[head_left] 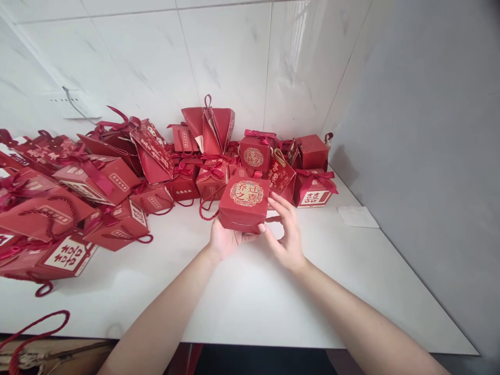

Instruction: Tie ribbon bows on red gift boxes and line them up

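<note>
A red gift box (244, 200) with gold Chinese characters in a round emblem is raised above the white table, tilted toward me. My left hand (228, 240) supports it from below, its fingers mostly hidden beneath the box. On the box's right side, my right hand (286, 229) touches the edge with its fingertips and the lower corner with its thumb. A twisted red cord (207, 211) hangs at the box's left. Just behind stands another red box (255, 152) with a similar gold emblem and a ribbon bow.
Many red gift boxes (97, 179) with ribbons and cords are piled along the left and back of the white table (273, 307). A white paper (357, 216) lies at right by the grey wall (429, 156). A cardboard carton (66, 359) sits below the front edge.
</note>
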`<state>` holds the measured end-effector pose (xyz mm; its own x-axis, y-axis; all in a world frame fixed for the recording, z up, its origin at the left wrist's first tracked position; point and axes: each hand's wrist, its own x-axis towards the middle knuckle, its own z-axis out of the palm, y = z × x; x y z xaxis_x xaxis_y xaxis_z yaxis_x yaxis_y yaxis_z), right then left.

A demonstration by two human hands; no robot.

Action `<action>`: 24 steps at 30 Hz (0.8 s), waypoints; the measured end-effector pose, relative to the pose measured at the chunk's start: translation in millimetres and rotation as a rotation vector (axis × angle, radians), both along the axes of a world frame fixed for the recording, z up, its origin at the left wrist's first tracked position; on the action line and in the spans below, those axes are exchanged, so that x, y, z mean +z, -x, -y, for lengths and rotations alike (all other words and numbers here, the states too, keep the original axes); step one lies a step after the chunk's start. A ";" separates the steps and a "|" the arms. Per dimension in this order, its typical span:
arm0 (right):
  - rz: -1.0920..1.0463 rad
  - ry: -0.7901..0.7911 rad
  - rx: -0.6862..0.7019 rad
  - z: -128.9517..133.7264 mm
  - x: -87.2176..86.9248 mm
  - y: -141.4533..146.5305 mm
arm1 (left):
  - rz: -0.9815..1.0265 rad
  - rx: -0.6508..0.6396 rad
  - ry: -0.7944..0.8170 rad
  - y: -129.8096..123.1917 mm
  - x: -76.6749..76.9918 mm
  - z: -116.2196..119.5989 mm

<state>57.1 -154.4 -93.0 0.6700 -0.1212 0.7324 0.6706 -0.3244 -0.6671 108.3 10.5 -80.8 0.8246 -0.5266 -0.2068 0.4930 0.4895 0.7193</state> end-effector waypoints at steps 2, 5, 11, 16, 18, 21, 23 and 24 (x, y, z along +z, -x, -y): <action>-0.014 0.012 -0.017 -0.3 -0.3 -1.2 | -0.008 -0.024 -0.018 0.2 0.5 0.6; -0.088 0.011 -0.020 0.0 -2.8 -4.1 | -0.015 -0.039 -0.033 -1.4 0.8 0.9; -0.314 -0.134 -0.025 3.6 -12.1 -14.3 | -0.076 -0.068 -0.074 0.7 4.0 7.1; -0.302 -0.084 -0.085 5.9 -15.2 -16.8 | -0.085 -0.110 -0.088 3.0 6.4 9.7; -0.285 -0.039 -0.100 6.8 -14.9 -16.7 | -0.072 -0.094 -0.113 1.7 4.5 8.5; -0.286 -0.042 -0.113 8.1 -16.1 -18.7 | -0.068 -0.095 -0.166 -0.9 -0.5 6.6; -0.272 -0.051 -0.131 9.1 -18.2 -21.3 | -0.053 -0.098 -0.186 -2.0 -3.4 6.1; -0.261 -0.054 -0.138 9.6 -19.4 -22.6 | -0.037 -0.091 -0.186 -2.3 -4.6 6.0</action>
<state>79.7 -164.0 -112.3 0.8093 -0.2587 0.5273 0.4259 -0.3598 -0.8302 110.6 4.5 -85.3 0.7653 -0.5485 -0.3367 0.5569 0.3020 0.7737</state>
